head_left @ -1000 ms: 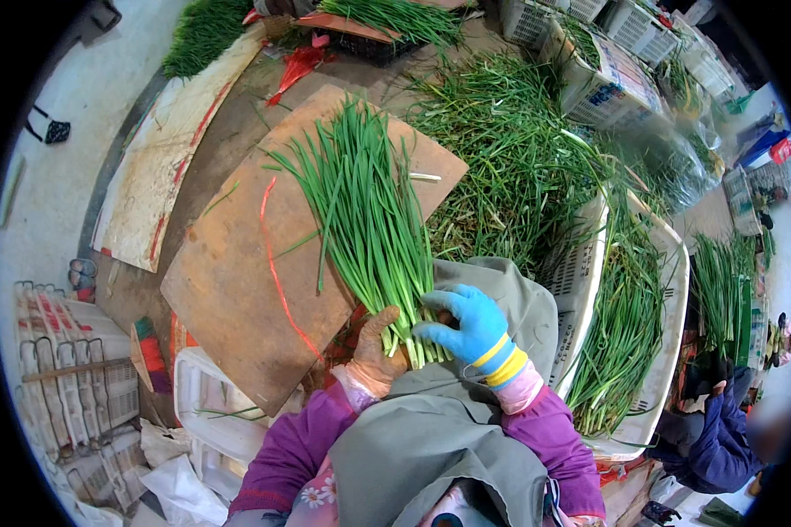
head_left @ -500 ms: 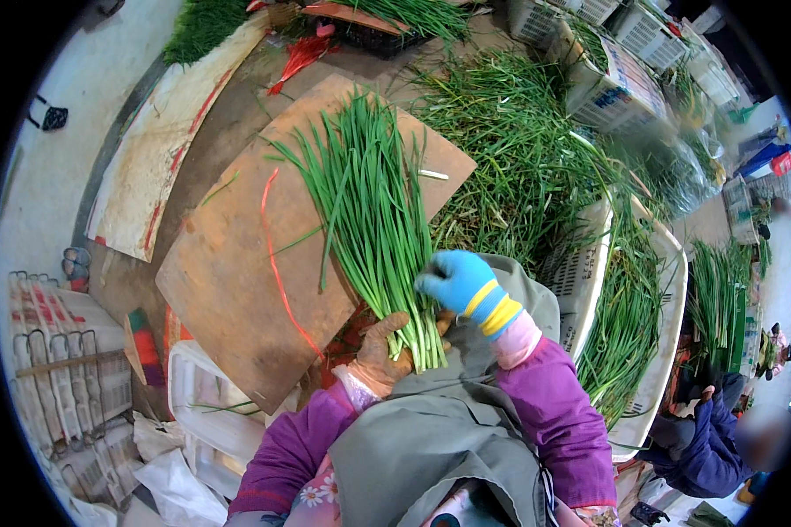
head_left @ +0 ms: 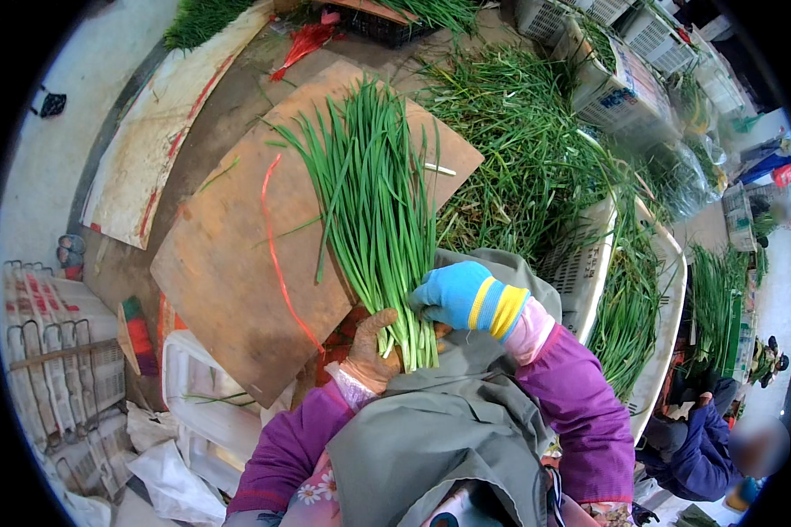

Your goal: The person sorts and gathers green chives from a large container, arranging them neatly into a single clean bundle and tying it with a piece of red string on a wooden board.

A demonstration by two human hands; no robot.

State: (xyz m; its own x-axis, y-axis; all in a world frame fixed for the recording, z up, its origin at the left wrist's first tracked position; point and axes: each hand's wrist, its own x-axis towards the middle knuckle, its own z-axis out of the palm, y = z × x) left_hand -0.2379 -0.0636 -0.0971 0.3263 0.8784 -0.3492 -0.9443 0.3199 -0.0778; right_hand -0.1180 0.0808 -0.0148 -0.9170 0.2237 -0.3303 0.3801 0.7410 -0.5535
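A bunch of green garlic chives (head_left: 369, 193) lies across a brown board (head_left: 228, 228), its pale cut ends (head_left: 416, 347) toward me over my grey apron. My left hand (head_left: 373, 354), in a brownish glove, is closed round the lower stalks. Against the right side of the stalks, my right hand (head_left: 455, 294), in a blue glove with yellow bands, has its fingers bent in on the bunch; its fingertips are partly hidden. A red tie strip (head_left: 274, 250) lies on the board left of the chives. One loose pale stalk (head_left: 439, 169) is right of the bunch.
A white crate (head_left: 672, 290) heaped with chives stands at my right. Beyond it spreads a big pile of loose greens (head_left: 510, 149). White baskets (head_left: 620, 97) are at the back right, a white tub (head_left: 185, 386) at my left. A person in dark blue (head_left: 699, 448) sits far right.
My right hand has dropped slightly and drawn in against the stalks. My left hand keeps its hold. The whole view has shifted a little.
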